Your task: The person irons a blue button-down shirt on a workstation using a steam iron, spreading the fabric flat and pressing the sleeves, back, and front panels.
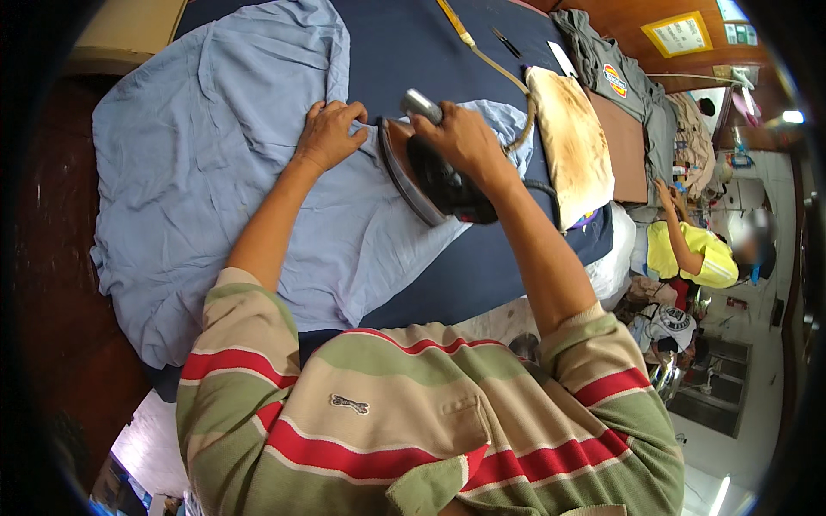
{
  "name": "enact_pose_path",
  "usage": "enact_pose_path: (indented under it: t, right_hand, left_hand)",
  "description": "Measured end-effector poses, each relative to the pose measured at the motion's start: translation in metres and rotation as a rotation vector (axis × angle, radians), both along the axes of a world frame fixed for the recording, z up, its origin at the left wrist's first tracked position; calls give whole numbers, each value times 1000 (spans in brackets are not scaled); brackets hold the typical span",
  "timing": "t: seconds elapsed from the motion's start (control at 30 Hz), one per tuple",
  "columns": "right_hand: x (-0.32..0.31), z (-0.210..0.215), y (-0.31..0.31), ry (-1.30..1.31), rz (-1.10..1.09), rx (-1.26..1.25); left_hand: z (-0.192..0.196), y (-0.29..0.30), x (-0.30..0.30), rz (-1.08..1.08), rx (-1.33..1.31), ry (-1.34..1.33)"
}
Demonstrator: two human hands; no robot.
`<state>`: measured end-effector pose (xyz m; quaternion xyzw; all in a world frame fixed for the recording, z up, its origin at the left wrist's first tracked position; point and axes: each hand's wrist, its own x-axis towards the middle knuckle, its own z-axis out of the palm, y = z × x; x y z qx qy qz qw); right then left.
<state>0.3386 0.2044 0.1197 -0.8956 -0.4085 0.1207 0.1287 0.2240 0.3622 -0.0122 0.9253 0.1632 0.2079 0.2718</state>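
Left fingers [352, 113] beside iron's edge [397, 178]

Room above blue garment [228, 163], iron [434, 176] blocking rightward

With the iron [439, 185] as clock centre, the cloth [224, 172] spreads over the bench [413, 52] toward nine o'clock, snips [506, 41] lie at one, a shirt [628, 95] at two, and a pad [572, 142] at three with a board [621, 136] just beyond it.
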Motion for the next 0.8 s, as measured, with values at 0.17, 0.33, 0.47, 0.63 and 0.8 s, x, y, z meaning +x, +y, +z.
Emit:
enact_pose_path:
  t: [0.17, 0.33, 0.47, 0.63, 0.8]
  right_hand:
    - [-12, -4, -14, 53, -28, 27]
    - [9, -3, 1, 289, -88, 111]
    - [-8, -12, -37, 435, -28, 146]
    - [-68, 4, -103, 567, -73, 40]
    - [-58, -4, -76, 424, -98, 130]
  left_hand:
    - [5, -2, 2, -13, -6, 60]
    - [-2, -1, 5, -5, 47, -97]
    - [-5, 1, 4, -13, 29, -84]
    - [-7, -3, 4, -1, 62, -89]
    - [1, -9, -3, 121, 234, -266]
